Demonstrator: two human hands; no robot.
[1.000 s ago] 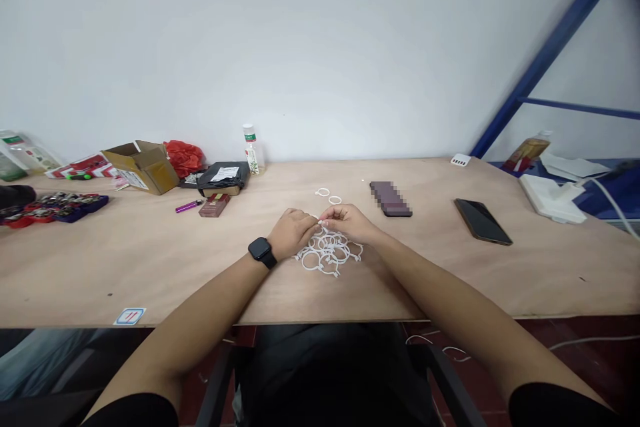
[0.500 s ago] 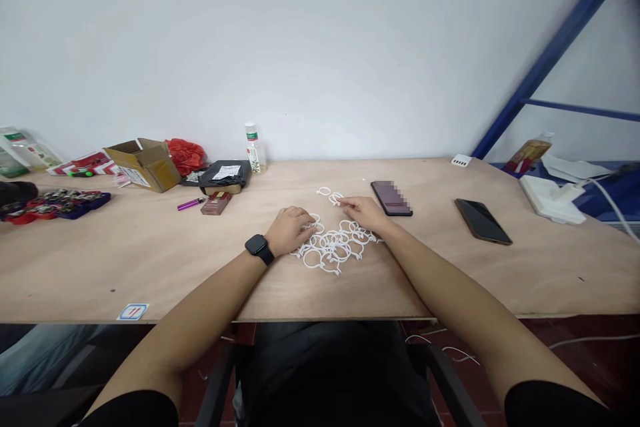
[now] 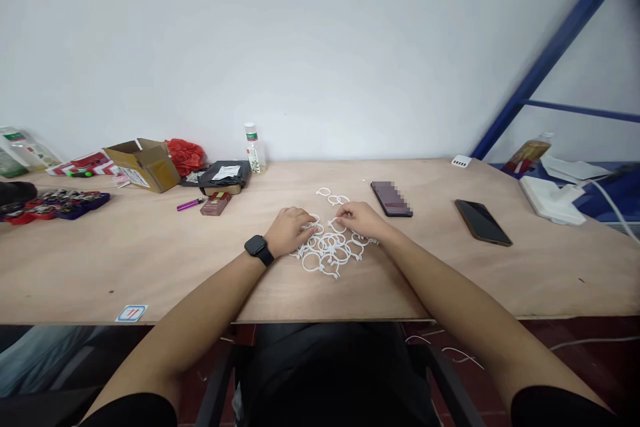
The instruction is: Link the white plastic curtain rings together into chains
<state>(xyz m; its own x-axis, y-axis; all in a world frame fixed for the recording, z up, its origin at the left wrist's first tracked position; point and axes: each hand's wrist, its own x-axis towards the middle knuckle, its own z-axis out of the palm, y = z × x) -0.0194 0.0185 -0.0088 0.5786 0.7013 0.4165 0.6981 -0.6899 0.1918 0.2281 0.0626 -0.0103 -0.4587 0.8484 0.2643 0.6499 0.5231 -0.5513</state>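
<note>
A heap of white plastic rings (image 3: 331, 252) lies on the plywood table (image 3: 450, 267) in front of me. My left hand (image 3: 289, 229), with a black watch (image 3: 259, 248) on its wrist, rests at the heap's left edge, fingers curled onto a ring. At the heap's far edge, my right hand (image 3: 359, 219) has its fingertips bent down and pinched on a white ring. Three separate rings (image 3: 338, 199) lie just beyond the hands.
Two dark phones (image 3: 391, 198) (image 3: 483, 221) lie right of the hands. On the left are a cardboard box (image 3: 143, 163), a red bag, a black pouch (image 3: 223, 174), a small bottle (image 3: 253, 147), a purple lighter (image 3: 189, 204) and trays of small parts (image 3: 60, 203). A blue frame stands at the far right.
My right hand reached out to the separate rings beyond the heap, left one more there, and has come back to the heap. The left hand stayed put.
</note>
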